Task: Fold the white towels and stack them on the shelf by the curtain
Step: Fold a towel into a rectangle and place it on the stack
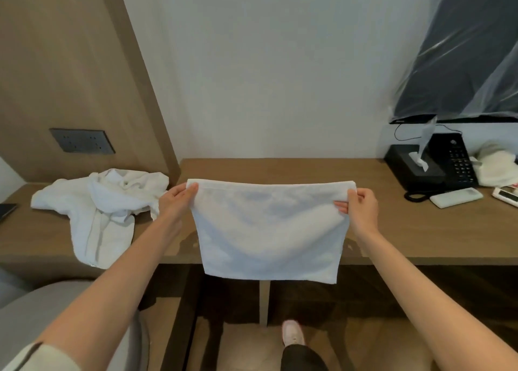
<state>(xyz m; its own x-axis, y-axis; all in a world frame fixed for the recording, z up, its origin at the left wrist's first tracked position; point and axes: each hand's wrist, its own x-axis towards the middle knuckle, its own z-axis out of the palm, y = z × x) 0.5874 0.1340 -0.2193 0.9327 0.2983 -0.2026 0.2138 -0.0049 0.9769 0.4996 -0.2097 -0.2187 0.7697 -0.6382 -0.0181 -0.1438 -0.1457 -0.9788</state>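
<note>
Person holds a white towel point(270, 227) stretched above the wooden worktop point(280, 168), left hand point(176, 199) and right hand point(360, 206) well apart, each pinching a top corner.

The hanging towel hides part of the worktop's front edge. A crumpled heap of white towels point(98, 202) lies to the left. A black tissue box point(412, 168), telephone point(454, 160) and pale remote point(455, 198) sit to the right, their markings too blurred to read. A plastic-wrapped screen point(462, 62) is cut off by the frame.
</note>
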